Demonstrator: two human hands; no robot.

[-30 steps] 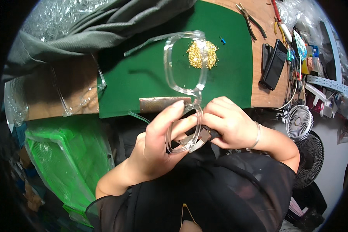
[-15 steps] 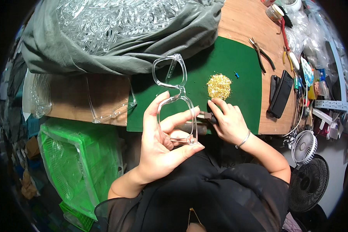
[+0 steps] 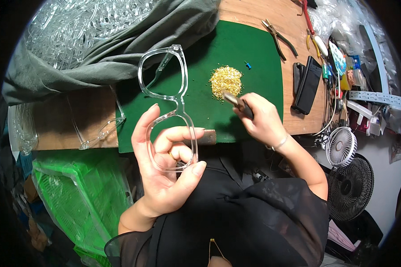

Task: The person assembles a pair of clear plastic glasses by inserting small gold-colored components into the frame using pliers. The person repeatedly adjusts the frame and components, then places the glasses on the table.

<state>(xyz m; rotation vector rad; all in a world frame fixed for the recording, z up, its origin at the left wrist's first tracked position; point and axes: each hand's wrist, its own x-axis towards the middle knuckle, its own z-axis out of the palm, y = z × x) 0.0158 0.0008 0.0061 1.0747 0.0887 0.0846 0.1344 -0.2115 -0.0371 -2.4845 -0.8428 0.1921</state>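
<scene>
The left hand point(image 3: 165, 173) is clamped on a clear plastic glasses frame point(image 3: 167, 107), thumb and fingers curled round the lower rim, the frame held upright above the near edge of the green mat point(image 3: 254, 53). The hands are well apart. The right hand point(image 3: 263, 120) grips a small dark-handled tool point(image 3: 238, 103), its tip down at the near side of a heap of tiny gold parts point(image 3: 226, 81) lying mid-mat. A blue pin point(image 3: 247, 66) sits just beyond the heap. Pliers point(image 3: 278, 39) lie off the mat's far right corner on the wooden table point(image 3: 249, 13), a black phone point(image 3: 308, 84) near the table's right edge. Grey cloth point(image 3: 116, 49) covers the far left; a green crate point(image 3: 71, 196) sits below the table's near edge.
</scene>
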